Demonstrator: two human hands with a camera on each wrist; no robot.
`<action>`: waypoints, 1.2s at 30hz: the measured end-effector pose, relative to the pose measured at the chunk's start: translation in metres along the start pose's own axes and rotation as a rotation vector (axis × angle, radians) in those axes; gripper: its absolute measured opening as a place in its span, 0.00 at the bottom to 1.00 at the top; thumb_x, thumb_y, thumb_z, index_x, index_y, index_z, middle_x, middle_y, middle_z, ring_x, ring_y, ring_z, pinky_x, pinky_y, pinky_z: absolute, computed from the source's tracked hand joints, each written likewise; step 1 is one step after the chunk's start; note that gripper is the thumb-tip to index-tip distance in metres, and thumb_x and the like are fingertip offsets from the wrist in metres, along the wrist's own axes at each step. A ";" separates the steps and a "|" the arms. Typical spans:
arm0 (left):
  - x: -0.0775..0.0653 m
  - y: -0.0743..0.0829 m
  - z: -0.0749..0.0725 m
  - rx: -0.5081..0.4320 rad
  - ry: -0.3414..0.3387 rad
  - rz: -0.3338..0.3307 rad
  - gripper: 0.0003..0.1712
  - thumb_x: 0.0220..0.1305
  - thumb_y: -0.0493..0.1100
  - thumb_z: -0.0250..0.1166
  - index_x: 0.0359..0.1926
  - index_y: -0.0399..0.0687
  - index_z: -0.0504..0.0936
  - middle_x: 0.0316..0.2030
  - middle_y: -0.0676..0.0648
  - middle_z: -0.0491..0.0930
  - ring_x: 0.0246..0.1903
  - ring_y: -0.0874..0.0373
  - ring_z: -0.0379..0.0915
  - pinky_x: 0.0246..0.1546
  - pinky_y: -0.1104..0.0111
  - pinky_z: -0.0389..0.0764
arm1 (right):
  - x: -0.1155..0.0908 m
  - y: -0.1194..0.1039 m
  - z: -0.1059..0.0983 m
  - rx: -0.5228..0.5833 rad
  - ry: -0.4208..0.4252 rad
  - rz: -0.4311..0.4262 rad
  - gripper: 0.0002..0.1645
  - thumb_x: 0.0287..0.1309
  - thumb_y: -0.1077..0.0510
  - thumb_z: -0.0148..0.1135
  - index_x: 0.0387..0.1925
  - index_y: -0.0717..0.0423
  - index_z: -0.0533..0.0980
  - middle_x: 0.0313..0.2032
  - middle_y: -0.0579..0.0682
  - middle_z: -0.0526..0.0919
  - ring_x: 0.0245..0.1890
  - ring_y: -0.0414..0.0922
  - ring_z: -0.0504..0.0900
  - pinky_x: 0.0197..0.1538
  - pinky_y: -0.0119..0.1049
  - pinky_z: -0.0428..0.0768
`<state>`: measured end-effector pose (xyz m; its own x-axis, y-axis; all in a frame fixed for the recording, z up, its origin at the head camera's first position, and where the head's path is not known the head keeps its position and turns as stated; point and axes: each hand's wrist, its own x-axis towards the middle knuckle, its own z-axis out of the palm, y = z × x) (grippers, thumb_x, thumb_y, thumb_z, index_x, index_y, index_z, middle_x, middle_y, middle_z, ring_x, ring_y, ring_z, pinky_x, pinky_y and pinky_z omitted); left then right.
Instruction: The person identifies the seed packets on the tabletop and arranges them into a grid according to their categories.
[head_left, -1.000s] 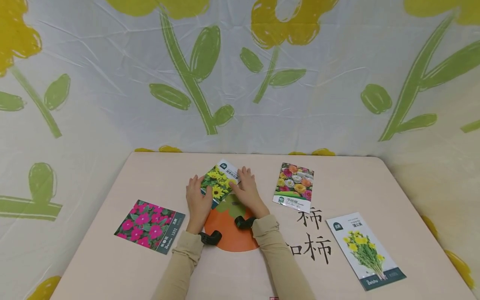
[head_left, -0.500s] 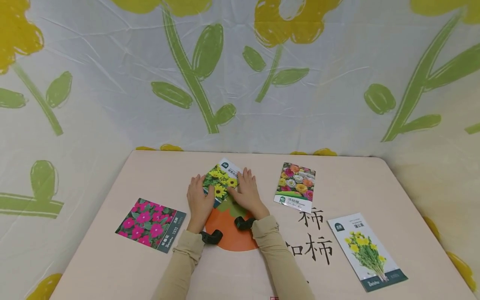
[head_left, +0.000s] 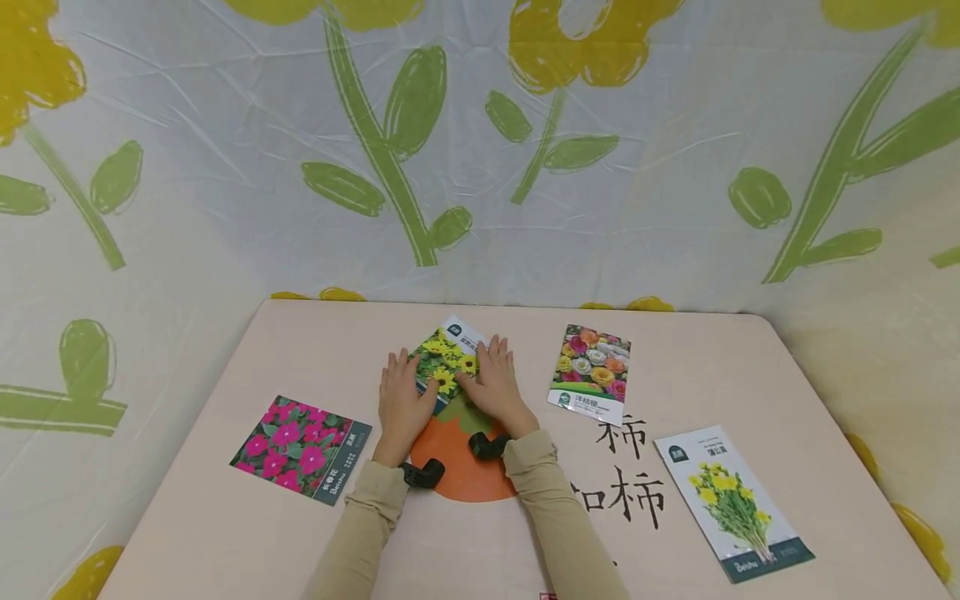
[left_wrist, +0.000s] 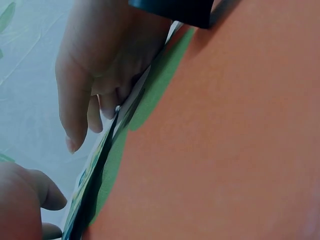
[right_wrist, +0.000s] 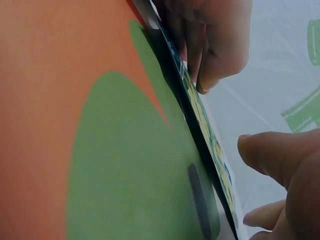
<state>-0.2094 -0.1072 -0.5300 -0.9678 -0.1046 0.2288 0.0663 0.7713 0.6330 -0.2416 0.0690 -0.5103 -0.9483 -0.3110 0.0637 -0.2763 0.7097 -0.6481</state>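
- The yellow-flower packet (head_left: 446,358) lies face up and slanted on the pale table (head_left: 225,533), between the two hands, its lower corner over the leaves of an orange persimmon print (head_left: 461,479).
- The left hand (head_left: 403,404) lies along the packet's left edge, fingers extended, thumb reaching over the lower end.
- The right hand (head_left: 497,385) overlaps the packet's right side, its fingers straight and a little spread, thumb toward the middle; whether either hand presses, one cannot tell.
- Both wrists wear a black camera (head_left: 424,474) below beige sleeves (head_left: 360,533).
- A periwinkle packet (head_left: 302,450) with pink flowers lies well left of the left hand.
- A lisianthus packet (head_left: 590,375) lies right of the right hand, touching a printed black character (head_left: 622,437).
- A dandelion packet (head_left: 733,504) lies farther right, nearer the person.
- Behind the table hangs a flower-printed cloth (head_left: 600,233).
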 end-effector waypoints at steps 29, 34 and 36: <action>-0.001 -0.002 0.003 0.052 -0.084 0.053 0.34 0.68 0.50 0.57 0.70 0.36 0.68 0.74 0.37 0.57 0.75 0.41 0.43 0.74 0.49 0.46 | 0.014 0.009 -0.015 -0.029 -0.087 0.033 0.49 0.73 0.42 0.50 0.74 0.74 0.44 0.74 0.73 0.34 0.75 0.63 0.29 0.75 0.56 0.34; -0.002 -0.001 0.002 0.066 -0.081 0.063 0.34 0.68 0.50 0.58 0.70 0.36 0.68 0.74 0.37 0.57 0.75 0.41 0.43 0.74 0.49 0.46 | 0.017 0.009 -0.016 -0.044 -0.101 0.048 0.49 0.73 0.42 0.50 0.74 0.74 0.44 0.74 0.72 0.34 0.76 0.62 0.29 0.75 0.55 0.34; -0.001 -0.001 0.002 0.073 -0.082 0.069 0.35 0.68 0.51 0.58 0.70 0.36 0.68 0.74 0.37 0.57 0.75 0.40 0.43 0.74 0.49 0.46 | 0.018 0.009 -0.017 -0.054 -0.110 0.053 0.49 0.72 0.42 0.50 0.74 0.74 0.44 0.75 0.72 0.34 0.76 0.62 0.29 0.75 0.55 0.34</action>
<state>-0.2088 -0.1059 -0.5325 -0.9784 -0.0005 0.2065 0.1181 0.8188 0.5618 -0.2637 0.0804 -0.5020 -0.9397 -0.3373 -0.0556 -0.2367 0.7594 -0.6060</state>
